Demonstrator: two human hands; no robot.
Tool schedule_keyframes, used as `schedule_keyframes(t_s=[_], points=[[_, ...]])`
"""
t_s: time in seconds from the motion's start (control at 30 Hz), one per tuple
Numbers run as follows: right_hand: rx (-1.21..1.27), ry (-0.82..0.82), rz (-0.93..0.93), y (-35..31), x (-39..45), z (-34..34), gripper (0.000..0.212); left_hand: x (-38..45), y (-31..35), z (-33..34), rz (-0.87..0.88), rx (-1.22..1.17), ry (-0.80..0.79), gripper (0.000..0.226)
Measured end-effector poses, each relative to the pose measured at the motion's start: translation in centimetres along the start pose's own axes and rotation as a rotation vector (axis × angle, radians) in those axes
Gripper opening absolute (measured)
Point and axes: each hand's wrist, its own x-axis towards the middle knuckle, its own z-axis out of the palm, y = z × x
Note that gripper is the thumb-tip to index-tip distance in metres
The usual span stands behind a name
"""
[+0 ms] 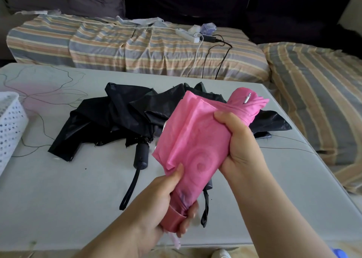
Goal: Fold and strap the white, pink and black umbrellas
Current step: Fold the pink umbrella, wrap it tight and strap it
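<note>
The collapsed pink umbrella [197, 138] is held up over the table, its tip pointing away to the upper right. My left hand [168, 205] grips its pink handle end at the bottom. My right hand [239, 140] wraps round the bunched pink canopy on its right side. A loose pink flap hangs off the left side. Behind it a black umbrella [109, 118] lies unfolded and crumpled on the table, its dark handle [141, 156] and wrist strap pointing toward me. A second dark strap shows under the pink umbrella. No white umbrella is in view.
A grey table [68, 189] carries the umbrellas. A white perforated basket [9, 124] stands at its left edge. Behind is a sofa with striped covers [137, 50], a power strip [186, 35] and cables.
</note>
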Motion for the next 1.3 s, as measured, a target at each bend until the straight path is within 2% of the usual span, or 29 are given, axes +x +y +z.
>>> schedule_keyframes(t_s=[0.1, 0.23, 0.4, 0.47, 0.53, 0.63, 0.67, 0.73, 0.77, 0.87, 1.03, 1.1, 1.13, 1.17, 1.2, 1.27, 1.3], points=[[-0.075, -0.019, -0.016, -0.1, -0.2, 0.4, 0.022, -0.4, 0.2, 0.6, 0.074, 0.025, 0.17, 0.051], [-0.241, -0.032, 0.04, 0.8, -1.0, 0.6, 0.039, -0.2, 0.3, 0.5, 0.173, 0.169, 0.356, 0.056], [-0.268, 0.108, 0.012, 2.3, -1.3, 0.8, 0.017, -0.4, -0.1, 1.1, 0.375, 0.414, 0.509, 0.054], [-0.27, 0.174, 0.003, 2.4, -1.0, 0.8, 0.02, -0.5, -0.5, 1.3, 0.417, 0.481, 0.54, 0.051], [-0.224, 0.208, 0.015, 2.5, -0.8, 0.9, 0.022, -0.5, -0.3, 1.2, 0.387, 0.444, 0.521, 0.046], [-0.171, 0.206, 0.015, 2.4, -0.8, 1.2, 0.014, -0.1, 0.7, 1.1, 0.294, 0.343, 0.45, 0.033], [-0.178, 0.199, 0.006, 2.5, -0.9, 1.2, 0.012, -0.1, 1.1, 1.2, 0.267, 0.318, 0.43, 0.035], [-0.194, 0.17, -0.015, 2.9, -0.9, 1.2, 0.007, 0.2, 1.0, 1.1, 0.23, 0.286, 0.427, 0.062], [-0.193, 0.148, -0.022, 3.1, -1.0, 1.2, 0.006, 0.3, 0.9, 0.9, 0.218, 0.241, 0.46, 0.067], [-0.169, 0.075, -0.04, 3.5, -1.0, 1.4, 0.009, 0.4, 1.1, 0.6, 0.176, 0.093, 0.536, 0.058], [-0.176, 0.064, -0.04, 3.8, -0.8, 1.6, 0.008, 0.3, 1.8, 0.4, 0.021, -0.073, 0.451, 0.038], [-0.202, 0.11, -0.006, 3.9, -0.7, 1.5, 0.008, 0.1, 2.0, -0.3, -0.051, -0.063, 0.414, 0.035], [-0.215, 0.129, 0.017, 3.9, -0.7, 1.4, 0.007, 0.0, 2.0, -0.8, -0.046, 0.008, 0.458, 0.038], [-0.223, 0.144, 0.041, 3.9, -0.5, 1.2, 0.004, -0.1, 1.9, -1.2, 0.005, 0.156, 0.556, 0.04], [-0.225, 0.16, 0.06, 3.7, -0.4, 1.1, 0.003, -0.3, 1.6, -1.7, 0.128, 0.403, 0.687, 0.039], [-0.205, 0.189, 0.08, 3.6, 0.1, 0.6, 0.005, -1.0, 1.4, -2.0, 0.627, 0.99, 0.945, 0.032], [-0.194, 0.204, 0.09, 3.6, 0.3, 0.5, 0.006, -1.3, 1.5, -1.7, 0.887, 1.192, 0.923, 0.026]])
